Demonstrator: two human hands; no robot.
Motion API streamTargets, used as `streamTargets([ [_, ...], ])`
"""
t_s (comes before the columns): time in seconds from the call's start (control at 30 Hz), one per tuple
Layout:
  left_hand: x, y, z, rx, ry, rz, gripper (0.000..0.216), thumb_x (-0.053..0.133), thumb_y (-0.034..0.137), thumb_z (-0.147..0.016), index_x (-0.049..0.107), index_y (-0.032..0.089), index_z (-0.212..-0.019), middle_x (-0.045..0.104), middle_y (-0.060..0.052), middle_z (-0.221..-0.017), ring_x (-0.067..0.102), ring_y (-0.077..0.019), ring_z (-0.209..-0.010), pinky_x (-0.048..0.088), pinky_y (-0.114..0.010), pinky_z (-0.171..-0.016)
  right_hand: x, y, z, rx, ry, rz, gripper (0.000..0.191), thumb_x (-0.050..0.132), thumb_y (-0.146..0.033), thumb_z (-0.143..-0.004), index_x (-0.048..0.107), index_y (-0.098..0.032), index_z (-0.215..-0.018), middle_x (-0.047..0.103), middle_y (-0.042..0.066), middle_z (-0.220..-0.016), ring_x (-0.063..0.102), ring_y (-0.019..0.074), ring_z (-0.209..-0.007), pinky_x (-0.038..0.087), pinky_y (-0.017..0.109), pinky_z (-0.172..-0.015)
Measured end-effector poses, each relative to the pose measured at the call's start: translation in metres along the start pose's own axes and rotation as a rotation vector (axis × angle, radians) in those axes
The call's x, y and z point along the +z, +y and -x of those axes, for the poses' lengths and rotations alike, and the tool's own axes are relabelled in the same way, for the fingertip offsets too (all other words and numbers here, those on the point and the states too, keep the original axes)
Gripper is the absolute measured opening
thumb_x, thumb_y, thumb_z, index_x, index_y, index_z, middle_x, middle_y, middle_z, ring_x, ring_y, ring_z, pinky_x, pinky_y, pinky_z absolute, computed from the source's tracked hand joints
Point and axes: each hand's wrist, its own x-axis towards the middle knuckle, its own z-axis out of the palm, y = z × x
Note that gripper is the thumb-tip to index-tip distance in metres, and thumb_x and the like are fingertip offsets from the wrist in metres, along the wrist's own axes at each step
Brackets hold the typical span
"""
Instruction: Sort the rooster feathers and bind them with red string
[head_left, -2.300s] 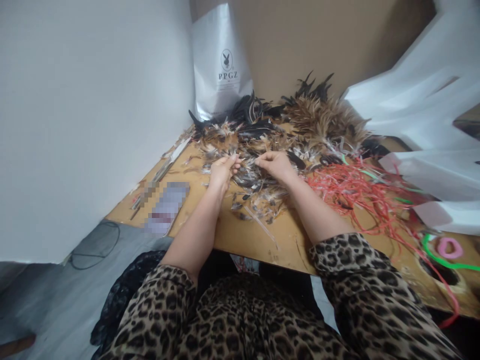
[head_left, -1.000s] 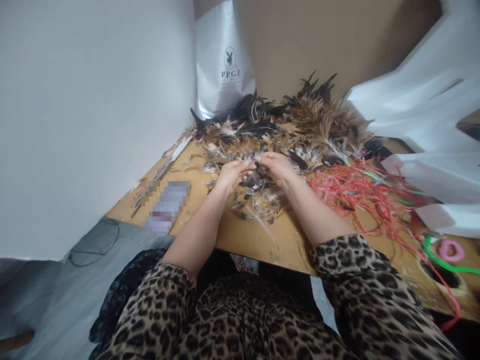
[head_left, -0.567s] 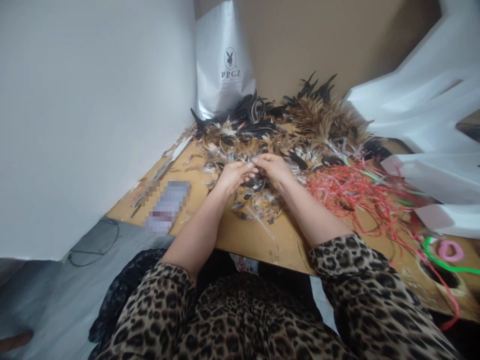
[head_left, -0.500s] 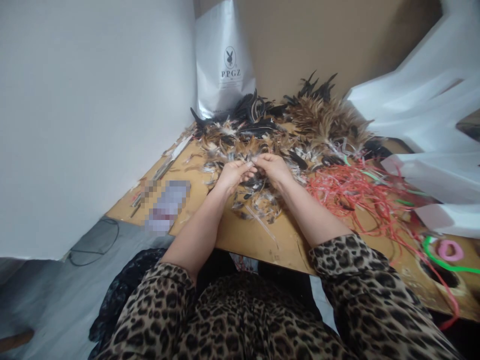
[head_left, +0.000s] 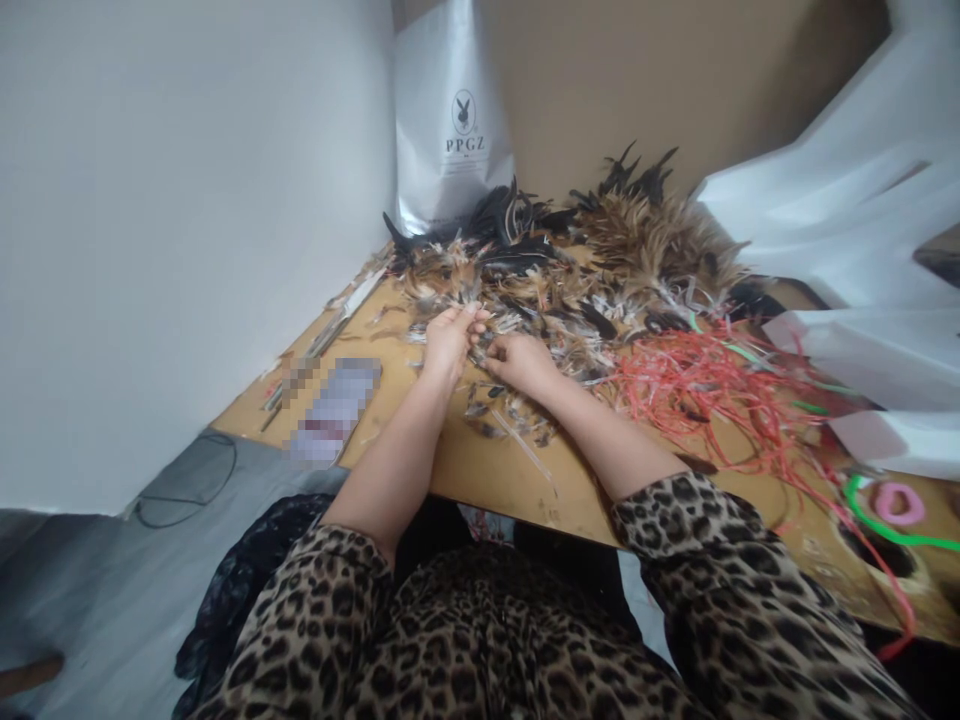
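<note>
My left hand (head_left: 453, 338) is closed in a pinch at the near edge of a pile of brown and black feathers (head_left: 525, 258). Pale feather ends show at its fingertips, though they blend with the pile behind. Just right of it and a little nearer, my right hand (head_left: 519, 360) has thumb and fingers pressed together low over the loose feathers. Whatever is between those fingers is too small to make out. Small curled feathers (head_left: 536, 422) and a thin clear strip (head_left: 521, 447) lie below the hands on the wooden table (head_left: 480, 475).
Right of my hands spreads a tangle of red strings (head_left: 697, 385). A pink ring (head_left: 900, 502) and a green strip (head_left: 859, 505) lie near a hole in the tabletop. A blurred-out flat phone-like object (head_left: 335, 412) lies at left. Behind the feathers stands a silver bag (head_left: 454, 120).
My hands were together at the fingertips and have come apart. The left has moved slightly left and away from me; the right has moved left and down towards the table.
</note>
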Motion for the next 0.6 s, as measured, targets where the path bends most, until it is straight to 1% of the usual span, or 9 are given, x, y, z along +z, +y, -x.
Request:
streamTargets([
  [0.1,0.001,-0.001,0.002,0.001,-0.025,-0.004,0.016,0.068,0.024,-0.071,0.060,0.011,-0.072,0.065,-0.002,-0.066,0.050,-0.0019,-0.048,0.032,-0.014,-0.043,0.001,-0.004,0.002,0.002,-0.006,0.054,0.016,0.053,-0.029,-0.073,0.065,-0.020,-0.077,0.068,0.007,-0.085,0.060,0.0196,-0.078,0.039,0.027,-0.064],
  [0.17,0.001,-0.001,0.002,0.005,-0.030,0.001,0.015,0.068,0.024,-0.071,0.060,0.011,-0.073,0.065,-0.002,-0.066,0.050,-0.0019,-0.048,0.032,-0.013,-0.043,0.001,-0.002,0.001,0.022,0.027,-0.035,0.014,0.052,-0.023,-0.072,0.064,-0.019,-0.073,0.067,0.005,-0.081,0.059,0.0176,-0.074,0.039,0.026,-0.065],
  [0.2,0.001,-0.001,0.001,0.007,-0.029,0.006,0.015,0.068,0.024,-0.071,0.060,0.011,-0.073,0.065,-0.002,-0.067,0.050,-0.0019,-0.048,0.032,-0.014,-0.043,0.000,0.000,-0.001,0.041,0.051,-0.133,0.012,0.053,-0.022,-0.070,0.064,-0.018,-0.071,0.066,0.004,-0.076,0.057,0.0161,-0.070,0.039,0.026,-0.064],
  [0.27,0.000,-0.001,0.000,0.014,-0.023,0.016,0.016,0.068,0.024,-0.071,0.061,0.011,-0.074,0.066,-0.002,-0.068,0.051,-0.0020,-0.049,0.032,-0.014,-0.043,-0.003,0.006,-0.006,0.107,0.096,-0.416,0.008,0.057,-0.023,-0.068,0.061,-0.017,-0.067,0.062,0.001,-0.064,0.052,0.0124,-0.059,0.038,0.024,-0.059],
  [0.37,-0.001,-0.002,-0.002,0.021,-0.027,0.021,0.015,0.068,0.024,-0.071,0.062,0.011,-0.074,0.066,-0.003,-0.068,0.051,-0.0023,-0.049,0.033,-0.014,-0.043,-0.010,0.016,-0.013,0.274,0.103,-0.887,0.017,0.064,-0.032,-0.064,0.056,-0.017,-0.062,0.048,-0.005,-0.046,0.037,0.0071,-0.042,0.029,0.021,-0.044],
  [0.43,-0.002,-0.003,-0.002,0.005,-0.037,0.009,0.014,0.068,0.024,-0.072,0.062,0.011,-0.075,0.067,-0.003,-0.070,0.052,-0.0025,-0.050,0.034,-0.013,-0.043,-0.015,0.022,-0.016,0.379,0.096,-1.135,0.024,0.069,-0.035,-0.059,0.053,-0.018,-0.061,0.042,-0.007,-0.042,0.031,0.0055,-0.038,0.023,0.020,-0.039],
  [0.5,-0.002,-0.005,-0.002,-0.039,-0.058,-0.012,0.014,0.068,0.023,-0.072,0.063,0.011,-0.075,0.068,-0.005,-0.074,0.054,-0.0027,-0.051,0.034,-0.013,-0.043,-0.019,0.026,-0.018,0.434,0.099,-1.303,0.029,0.073,-0.034,-0.054,0.050,-0.018,-0.061,0.043,-0.007,-0.044,0.032,0.0046,-0.037,0.020,0.018,-0.037],
  [0.6,-0.002,-0.006,0.000,-0.127,-0.130,-0.049,0.015,0.070,0.023,-0.071,0.064,0.011,-0.077,0.070,-0.007,-0.081,0.058,-0.0037,-0.053,0.037,-0.013,-0.044,-0.022,0.029,-0.020,0.452,0.134,-1.412,0.034,0.077,-0.033,-0.051,0.049,-0.018,-0.064,0.047,-0.007,-0.049,0.035,0.0035,-0.038,0.021,0.017,-0.036],
])
